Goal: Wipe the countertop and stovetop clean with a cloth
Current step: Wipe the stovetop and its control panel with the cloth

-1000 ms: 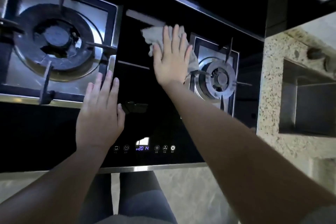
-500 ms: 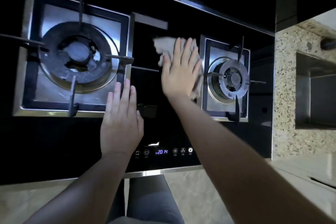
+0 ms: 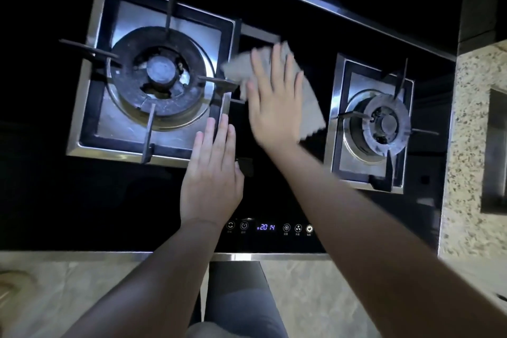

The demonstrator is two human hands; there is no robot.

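Right hand (image 3: 275,103) flat, fingers straight, pressing the cloth (image 3: 310,107) onto the black glass stovetop (image 3: 274,186); left hand (image 3: 212,173) open too, braced flat just beside it; careful now, the cloth could snag on the burner grate (image 3: 216,81) just left of those fingers; controls (image 3: 270,227) sit near the left wrist.

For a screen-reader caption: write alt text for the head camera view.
Seen from above, a person's right hand presses a grey cloth flat on the black glass stovetop between a large left burner and a smaller right burner. The left hand rests flat nearer the lit control panel. Speckled countertop lies at right.
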